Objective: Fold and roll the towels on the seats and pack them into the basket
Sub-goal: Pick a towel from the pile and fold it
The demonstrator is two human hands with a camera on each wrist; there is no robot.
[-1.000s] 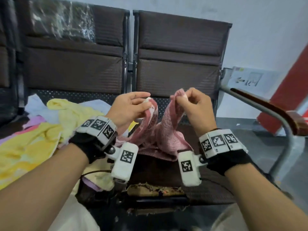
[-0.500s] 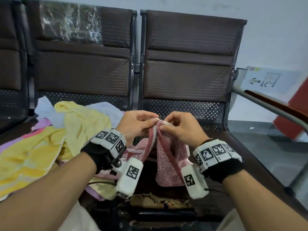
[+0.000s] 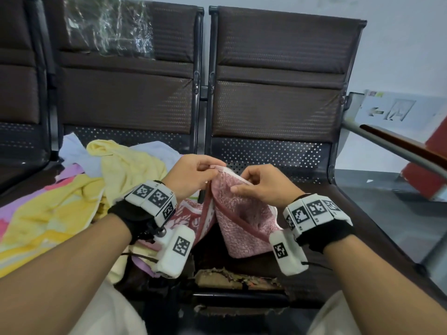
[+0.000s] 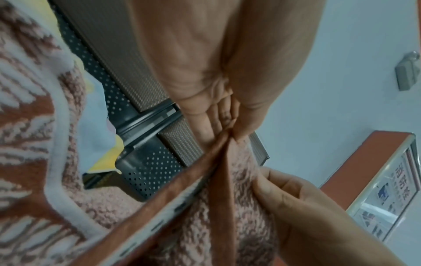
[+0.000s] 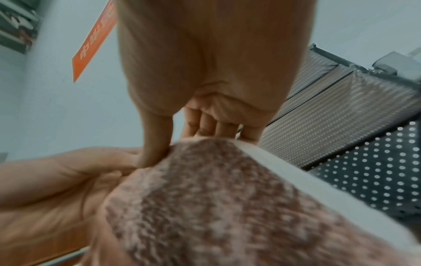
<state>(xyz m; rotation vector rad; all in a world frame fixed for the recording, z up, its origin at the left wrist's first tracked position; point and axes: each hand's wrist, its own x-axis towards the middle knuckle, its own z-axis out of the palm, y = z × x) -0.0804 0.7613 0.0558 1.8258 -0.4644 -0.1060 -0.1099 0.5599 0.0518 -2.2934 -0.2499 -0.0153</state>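
Pink terry towel [image 3: 244, 228], red-bordered, hangs doubled above the front of the right-hand seat [image 3: 362, 228], its upper corners brought together. Left hand [image 3: 193, 175] pinches the top edge between thumb and fingers; right hand [image 3: 263, 183] pinches the same edge just beside it, thumb laid across the pile. Left wrist view shows two red hems meeting at the left fingertips [image 4: 224, 124]. Lower fold drapes toward the seat's torn front edge [image 3: 234, 280]. Heap of yellow, white and lilac towels [image 3: 79, 201] lies on the neighbouring seat to the left. Metal armrest [image 3: 396, 151] stands at far right.
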